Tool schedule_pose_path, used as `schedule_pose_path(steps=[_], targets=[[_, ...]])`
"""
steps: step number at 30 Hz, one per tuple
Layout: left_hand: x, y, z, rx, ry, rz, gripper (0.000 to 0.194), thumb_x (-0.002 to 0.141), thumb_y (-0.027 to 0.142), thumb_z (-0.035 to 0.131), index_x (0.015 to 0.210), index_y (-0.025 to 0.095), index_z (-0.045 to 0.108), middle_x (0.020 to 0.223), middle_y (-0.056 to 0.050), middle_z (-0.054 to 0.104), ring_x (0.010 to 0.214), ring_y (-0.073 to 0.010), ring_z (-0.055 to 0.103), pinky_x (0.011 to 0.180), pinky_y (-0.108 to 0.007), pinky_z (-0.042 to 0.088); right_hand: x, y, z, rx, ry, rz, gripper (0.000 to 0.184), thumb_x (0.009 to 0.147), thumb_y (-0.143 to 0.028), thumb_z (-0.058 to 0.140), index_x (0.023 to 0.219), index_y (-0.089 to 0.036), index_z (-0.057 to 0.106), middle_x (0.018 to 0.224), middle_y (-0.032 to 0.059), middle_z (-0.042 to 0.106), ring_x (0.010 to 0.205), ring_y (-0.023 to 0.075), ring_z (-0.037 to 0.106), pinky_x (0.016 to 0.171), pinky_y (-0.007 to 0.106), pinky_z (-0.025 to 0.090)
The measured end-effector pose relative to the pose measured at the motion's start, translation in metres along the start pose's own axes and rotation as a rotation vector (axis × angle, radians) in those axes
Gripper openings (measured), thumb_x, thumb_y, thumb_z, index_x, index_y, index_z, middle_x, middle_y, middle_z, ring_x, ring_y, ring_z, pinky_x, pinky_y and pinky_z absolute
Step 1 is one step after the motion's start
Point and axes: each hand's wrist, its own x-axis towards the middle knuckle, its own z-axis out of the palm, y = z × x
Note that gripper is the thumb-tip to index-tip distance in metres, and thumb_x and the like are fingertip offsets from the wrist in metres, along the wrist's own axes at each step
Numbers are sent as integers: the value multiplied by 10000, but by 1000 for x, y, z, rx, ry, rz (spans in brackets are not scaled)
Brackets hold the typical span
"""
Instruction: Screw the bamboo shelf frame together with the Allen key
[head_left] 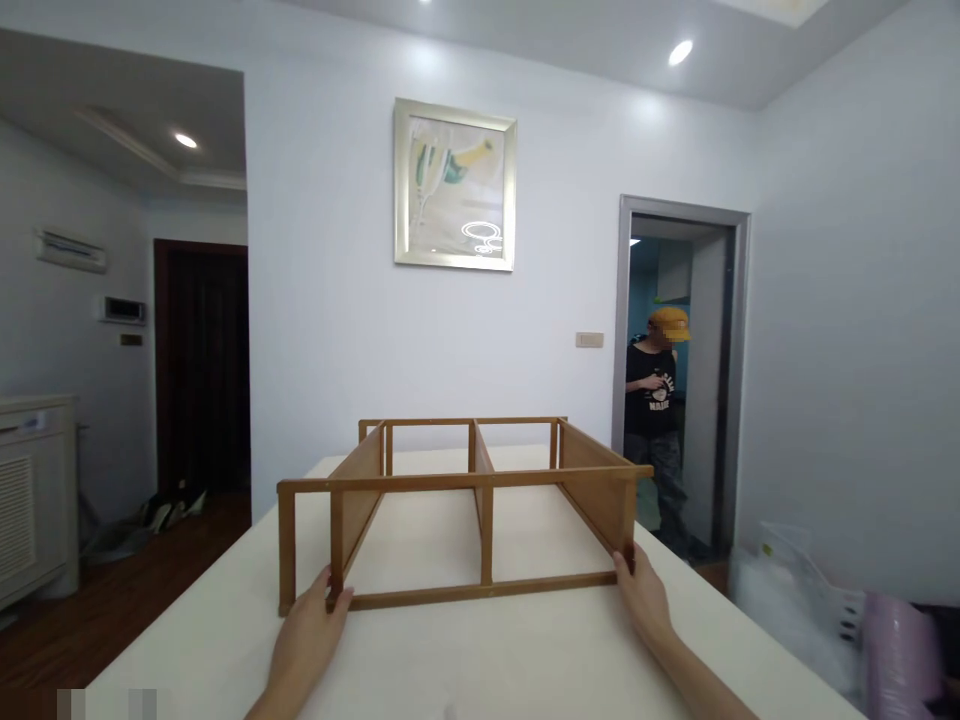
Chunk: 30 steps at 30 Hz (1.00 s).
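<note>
A brown wooden shelf rack (486,530) lies on its side on a white table (510,660). Three flat boards run between its front and back frames. My left hand (311,620) grips the lower front rail where the left board meets it, thumb on the near side and fingers behind. At the rack's lower front right corner, my right hand (643,590) is closed round the frame, with its thumb in front and the other fingers partly hidden.
A person in a yellow cap (660,400) stands in the doorway at the right. Plastic-wrapped items and a pink roll (900,650) sit at lower right. A white cabinet (37,500) stands at left, with shoes (161,515) near the dark door (202,370).
</note>
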Motion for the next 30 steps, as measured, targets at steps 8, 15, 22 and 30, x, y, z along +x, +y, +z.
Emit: schedule_pose_path(steps=[8, 15, 22, 30], targets=[[-2, -7, 1, 157, -11, 20, 439, 910, 430, 281, 1020, 110, 561, 934, -188, 672, 952, -370, 637, 804, -451, 485, 7, 6, 10, 9, -86, -23, 469, 836, -238, 452, 1277, -141, 580, 1119, 128, 718, 1058, 263, 671, 936, 357, 482], [-1, -9, -3, 201, -12, 26, 349, 926, 399, 272, 943, 158, 524, 904, -163, 659, 923, -335, 642, 759, -414, 475, 7, 7, 7, -3, -99, -41, 434, 838, -234, 458, 1234, -147, 614, 1110, 122, 721, 1090, 257, 661, 945, 347, 477], [-2, -9, 0, 180, 1, 20, 332, 932, 377, 275, 949, 157, 524, 917, -163, 658, 923, -329, 637, 735, -403, 470, 4, 5, 3, -70, -127, -39, 401, 892, -338, 464, 1209, -124, 584, 1080, 136, 720, 1035, 263, 679, 864, 328, 500], [2, -13, 3, 112, 31, 45, 309, 906, 392, 322, 963, 163, 522, 895, -142, 656, 902, -316, 636, 766, -399, 481, 4, -5, -2, -219, -166, -15, 370, 952, -317, 380, 1212, -97, 525, 1089, 179, 706, 1002, 280, 684, 817, 331, 481]])
